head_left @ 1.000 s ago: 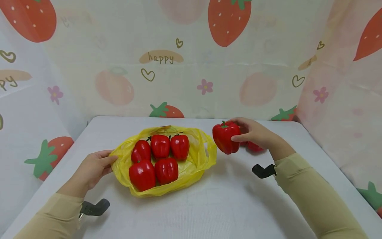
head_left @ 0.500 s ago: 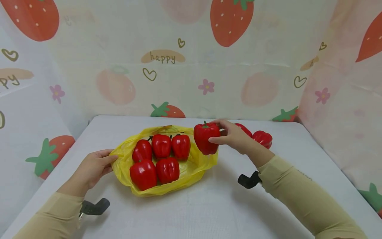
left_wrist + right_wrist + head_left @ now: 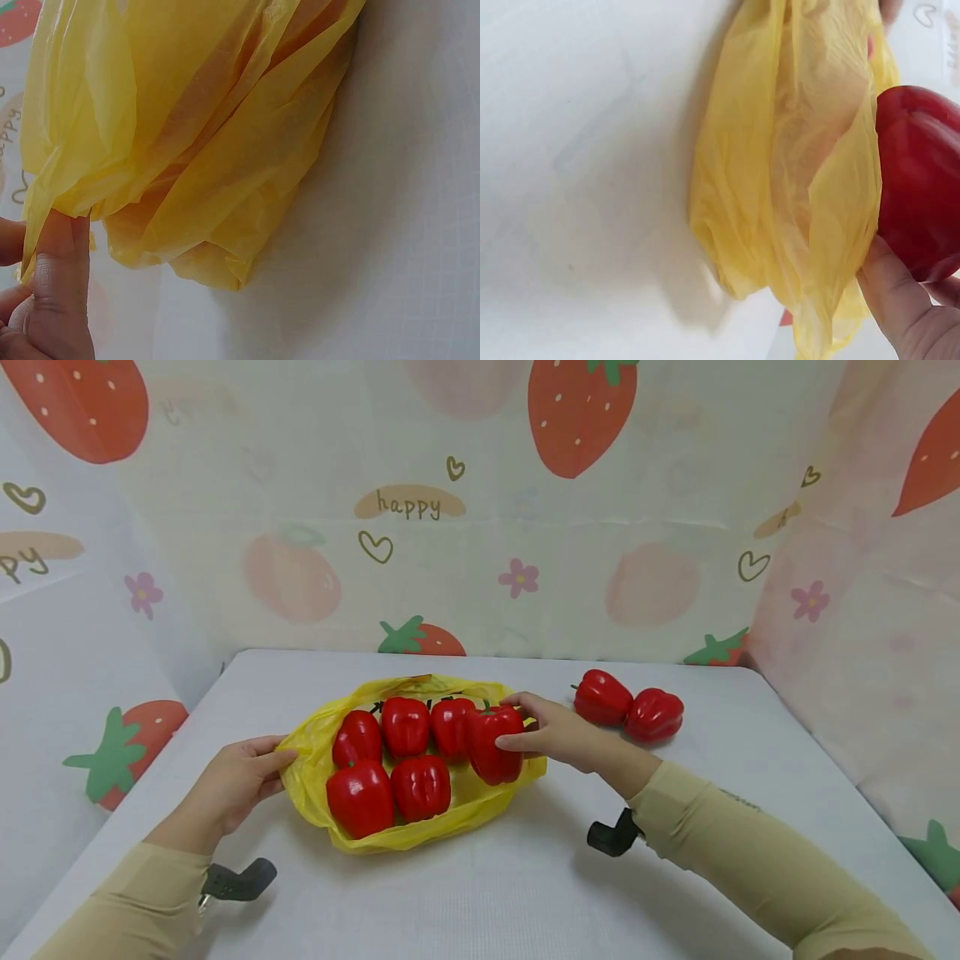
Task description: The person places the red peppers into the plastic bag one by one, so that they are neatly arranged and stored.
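Note:
A yellow plastic bag (image 3: 480, 810) lies open on the table with several red bell peppers (image 3: 358, 800) inside. At its left edge, my left hand (image 3: 232, 785) pinches the rim between thumb and fingers; the left wrist view shows the bag's plastic (image 3: 217, 165) caught there. My right hand (image 3: 558, 735) grips another red bell pepper (image 3: 495, 752), stem up, over the right part of the bag's opening. From the right wrist, that pepper (image 3: 922, 180) appears just past the bag's edge (image 3: 840, 202), with the thumb against it. Whether it touches the bag's bottom, I cannot tell.
Two more red bell peppers (image 3: 602, 697) (image 3: 655, 716) lie side by side at the back right of the white table (image 3: 525, 893). A printed cloth (image 3: 300, 468) stands behind the table and along both sides.
My right hand has carried its pepper leftward from beside the two loose ones, then down into the bag's opening. The left hand keeps its hold on the rim.

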Demonstrator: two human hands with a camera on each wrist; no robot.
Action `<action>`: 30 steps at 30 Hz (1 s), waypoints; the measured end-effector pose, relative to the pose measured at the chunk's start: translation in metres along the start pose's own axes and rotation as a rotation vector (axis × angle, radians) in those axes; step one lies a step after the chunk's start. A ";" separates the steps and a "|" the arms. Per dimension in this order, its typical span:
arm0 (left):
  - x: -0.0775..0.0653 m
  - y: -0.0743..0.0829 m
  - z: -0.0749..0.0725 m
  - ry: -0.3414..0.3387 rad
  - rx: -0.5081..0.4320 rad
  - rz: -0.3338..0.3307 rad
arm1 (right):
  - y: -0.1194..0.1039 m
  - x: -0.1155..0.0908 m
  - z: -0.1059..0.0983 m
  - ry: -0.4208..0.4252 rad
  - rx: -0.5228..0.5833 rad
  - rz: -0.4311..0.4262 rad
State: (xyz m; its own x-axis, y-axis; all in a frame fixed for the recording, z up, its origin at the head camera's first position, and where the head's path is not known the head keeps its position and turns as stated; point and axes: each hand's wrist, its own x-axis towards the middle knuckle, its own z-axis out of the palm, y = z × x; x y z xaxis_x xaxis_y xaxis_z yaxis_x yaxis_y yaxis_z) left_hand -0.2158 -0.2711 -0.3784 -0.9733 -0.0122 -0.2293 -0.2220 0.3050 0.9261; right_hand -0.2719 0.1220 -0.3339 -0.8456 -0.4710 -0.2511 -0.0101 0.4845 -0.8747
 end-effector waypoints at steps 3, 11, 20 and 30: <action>0.000 0.000 0.000 -0.001 -0.004 0.004 | 0.002 0.000 0.005 -0.037 -0.007 -0.007; -0.002 -0.001 -0.001 -0.009 -0.015 0.002 | 0.012 -0.003 0.015 -0.090 0.000 0.015; -0.002 0.001 0.000 -0.010 -0.024 -0.027 | 0.029 -0.003 0.026 -0.121 -0.057 0.036; -0.002 0.001 0.000 -0.016 -0.032 -0.020 | 0.031 -0.002 0.032 -0.163 -0.130 0.023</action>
State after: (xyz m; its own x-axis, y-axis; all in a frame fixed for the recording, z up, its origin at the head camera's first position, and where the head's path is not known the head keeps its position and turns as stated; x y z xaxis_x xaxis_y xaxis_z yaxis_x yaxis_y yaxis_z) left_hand -0.2137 -0.2712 -0.3770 -0.9675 -0.0027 -0.2528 -0.2438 0.2741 0.9303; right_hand -0.2539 0.1144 -0.3744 -0.7491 -0.5667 -0.3431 -0.0695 0.5822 -0.8101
